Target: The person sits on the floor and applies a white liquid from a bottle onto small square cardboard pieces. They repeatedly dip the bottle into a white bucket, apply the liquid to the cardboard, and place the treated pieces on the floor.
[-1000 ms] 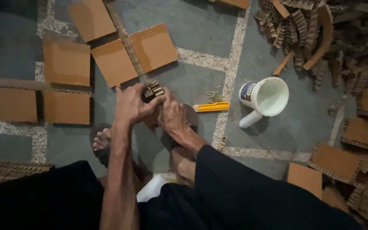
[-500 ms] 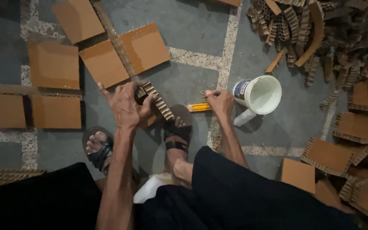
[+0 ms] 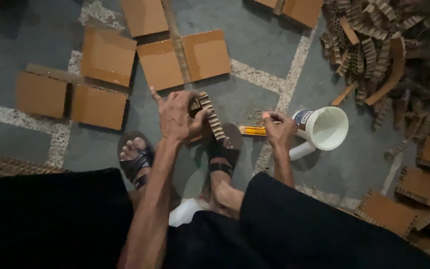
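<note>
So the left hand has its fingers and thumb closed around a strip of corrugated cardboard, pinky sticking out to the side. The strip is narrow and brown with a pale ridged edge, so you can see the little flutes like teeth running along it, and it slants down from the hand toward the right foot in a dark sandal, held just above it. The right hand is curled loosely down at the floor, fingertips pinched on the end of a yellow utility knife that's lying flat, just beside a white plastic tub tipped on its side with its open mouth facing up toward the camera. The other foot is in a matching sandal off to the left. Flat brown cardboard squares are laid out on the grey stone floor beyond the hands, some touching edge to edge. Over on the right there's a messy heap of cardboard strips with the same ridged edges, plus a few bigger pieces with jagged sides near the bottom right corner.
</note>
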